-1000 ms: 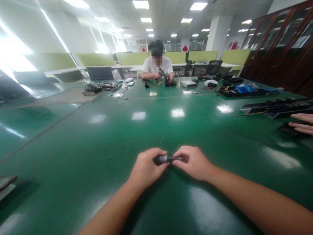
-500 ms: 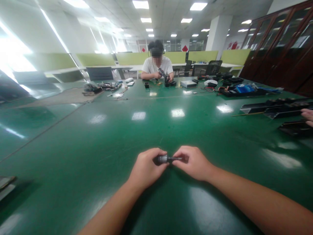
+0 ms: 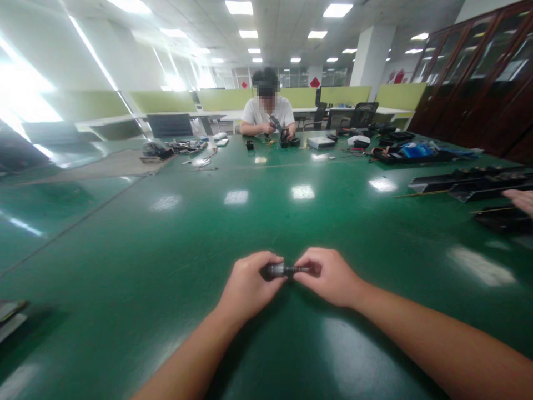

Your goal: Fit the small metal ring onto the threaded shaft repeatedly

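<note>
Just above the green table, a small grey-and-black cylindrical piece with a thin dark shaft [image 3: 277, 270] lies level between my two hands. My left hand [image 3: 250, 283] is closed round its thicker end, the thumb below and the fingers above, covering that end. On the other side, my right hand [image 3: 327, 276] pinches the thin shaft between thumb and fingertips. The far tip of the shaft is partly hidden in the right palm. Too little shows to tell exactly what kind of piece it is.
Across the green table [image 3: 200, 222] a person [image 3: 268, 114] handles a dark device. At the right, another person's hand [image 3: 520, 201] hovers by black metal channels [image 3: 478, 186]. A black tray [image 3: 416, 157] with blue items, a white box [image 3: 321, 143] and tangled parts [image 3: 187, 146] stand farther back.
My hands and the piece hold almost the same position. The other person's hand at the right edge has come further into view, and a thin yellowish rod now shows beside it.
</note>
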